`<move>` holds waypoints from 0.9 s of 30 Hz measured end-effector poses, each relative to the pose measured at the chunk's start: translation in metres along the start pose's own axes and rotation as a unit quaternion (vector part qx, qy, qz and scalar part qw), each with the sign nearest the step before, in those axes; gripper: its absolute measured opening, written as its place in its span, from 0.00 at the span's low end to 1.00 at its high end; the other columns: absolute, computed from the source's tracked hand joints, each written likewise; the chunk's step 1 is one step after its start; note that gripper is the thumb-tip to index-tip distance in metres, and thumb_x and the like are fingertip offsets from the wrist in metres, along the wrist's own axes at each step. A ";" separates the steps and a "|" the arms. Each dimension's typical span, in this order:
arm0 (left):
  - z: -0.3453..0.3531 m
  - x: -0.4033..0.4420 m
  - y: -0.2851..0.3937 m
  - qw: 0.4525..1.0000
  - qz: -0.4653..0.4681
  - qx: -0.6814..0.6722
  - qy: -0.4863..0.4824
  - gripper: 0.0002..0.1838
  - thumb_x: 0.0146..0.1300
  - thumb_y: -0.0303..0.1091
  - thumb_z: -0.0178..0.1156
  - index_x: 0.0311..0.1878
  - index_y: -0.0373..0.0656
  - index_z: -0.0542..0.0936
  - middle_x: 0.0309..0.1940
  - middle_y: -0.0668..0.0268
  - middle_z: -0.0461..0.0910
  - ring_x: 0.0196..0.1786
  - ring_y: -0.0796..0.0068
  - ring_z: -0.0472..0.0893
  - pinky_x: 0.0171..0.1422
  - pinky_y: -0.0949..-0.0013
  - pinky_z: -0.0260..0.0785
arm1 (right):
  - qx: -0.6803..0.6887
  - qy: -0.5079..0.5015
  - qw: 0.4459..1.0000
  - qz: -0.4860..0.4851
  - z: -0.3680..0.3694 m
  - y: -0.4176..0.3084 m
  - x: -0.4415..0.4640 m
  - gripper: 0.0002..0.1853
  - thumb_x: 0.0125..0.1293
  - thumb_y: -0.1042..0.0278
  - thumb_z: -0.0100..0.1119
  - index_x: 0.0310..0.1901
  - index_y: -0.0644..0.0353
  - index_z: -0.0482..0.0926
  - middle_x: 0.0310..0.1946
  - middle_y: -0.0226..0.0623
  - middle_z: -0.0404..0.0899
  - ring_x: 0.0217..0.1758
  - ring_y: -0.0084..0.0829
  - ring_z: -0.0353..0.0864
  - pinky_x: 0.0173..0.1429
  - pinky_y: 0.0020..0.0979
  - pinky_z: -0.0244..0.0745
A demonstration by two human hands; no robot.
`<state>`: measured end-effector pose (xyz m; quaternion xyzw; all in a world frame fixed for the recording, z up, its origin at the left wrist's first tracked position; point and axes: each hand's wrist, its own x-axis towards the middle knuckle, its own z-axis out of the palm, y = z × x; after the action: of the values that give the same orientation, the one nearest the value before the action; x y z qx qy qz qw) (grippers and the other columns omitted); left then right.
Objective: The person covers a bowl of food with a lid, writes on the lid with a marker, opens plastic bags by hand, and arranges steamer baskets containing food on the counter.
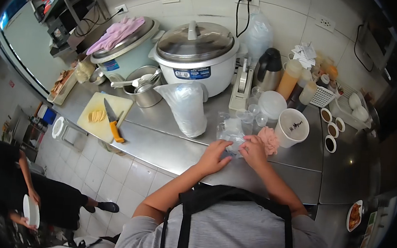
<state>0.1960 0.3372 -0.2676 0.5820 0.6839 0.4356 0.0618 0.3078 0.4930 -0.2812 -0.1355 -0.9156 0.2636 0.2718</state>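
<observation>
On the steel counter in front of me lies a crumpled clear plastic bag point(232, 135). My left hand point(214, 157) rests at its near left edge, fingertips on the plastic and thumb stretched apart. My right hand point(254, 153) is at the bag's right side with its fingers bent and closed on the plastic; the fingertips are partly hidden. Just right of that hand sits a bunched pink cloth point(268, 140), against a white tub point(292, 128) with handwriting on its lid. Small clear cups point(254, 110) and a round translucent lid point(272, 105) stand behind the bag.
A filled plastic bag point(184, 108) stands left of my hands, before a large rice cooker point(193, 52). Farther left, a knife point(111, 117) lies on a cutting board point(87, 126) beside sliced food. Sauce bottles point(288, 80) stand at the back right. Another person point(32, 190) holds a white container.
</observation>
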 end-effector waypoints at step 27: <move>0.041 0.032 -0.040 0.981 -0.052 0.183 0.021 0.08 0.38 0.33 0.58 0.26 0.50 0.77 0.39 0.66 0.70 0.48 0.62 0.66 0.51 0.59 0.53 | 0.235 0.004 0.971 0.035 -0.018 -0.031 -0.001 0.05 0.48 0.71 0.59 0.23 0.62 0.75 0.37 0.41 0.74 0.37 0.28 0.73 0.40 0.26 0.68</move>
<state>0.1810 0.3879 -0.3061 0.5376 0.7828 0.3112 -0.0379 0.3153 0.4744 -0.2519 -0.1005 -0.8214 0.4805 0.2905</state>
